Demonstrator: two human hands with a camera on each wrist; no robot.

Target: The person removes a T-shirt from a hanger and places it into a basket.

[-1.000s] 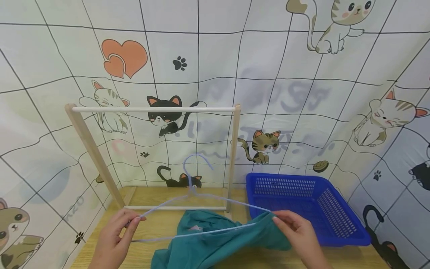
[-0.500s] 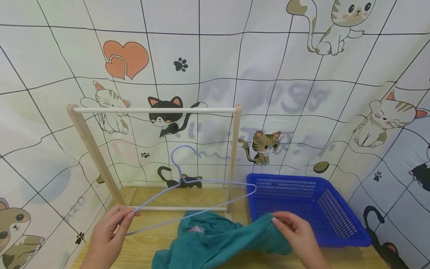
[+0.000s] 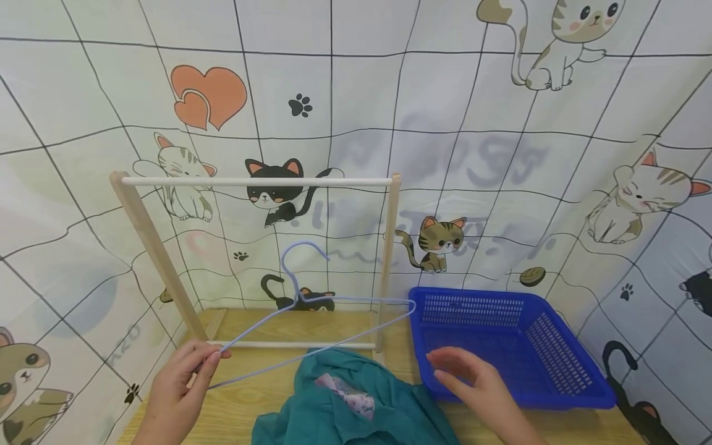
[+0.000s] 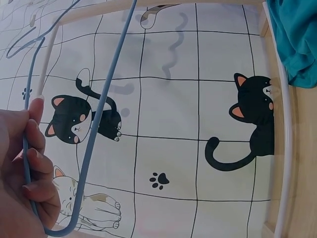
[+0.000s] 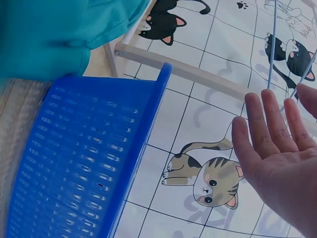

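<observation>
My left hand (image 3: 180,386) grips a light blue clothes hanger (image 3: 261,321) by its left end, with the hook up and the right end pointing toward the basket. The left wrist view shows the fingers curled round the hanger's wire (image 4: 101,111). Below the hanger, a crumpled teal garment (image 3: 311,408) lies on the table, a pinkish patterned patch (image 3: 356,402) showing in its folds. My right hand (image 3: 478,383) holds nothing; it hovers right of the garment, in front of the basket, its fingers loosely bent. In the right wrist view its palm (image 5: 287,173) shows bare.
A wooden rack with a white top rail (image 3: 256,182) stands at the back of the wooden table (image 3: 245,405). To its right sits a blue perforated basket (image 3: 512,346). Behind everything hangs a white cat-print sheet (image 3: 356,93).
The hanger's right end has come away from my right hand and swung up and left. My right hand has let go of the garment's edge, which dropped, and moved slightly left.
</observation>
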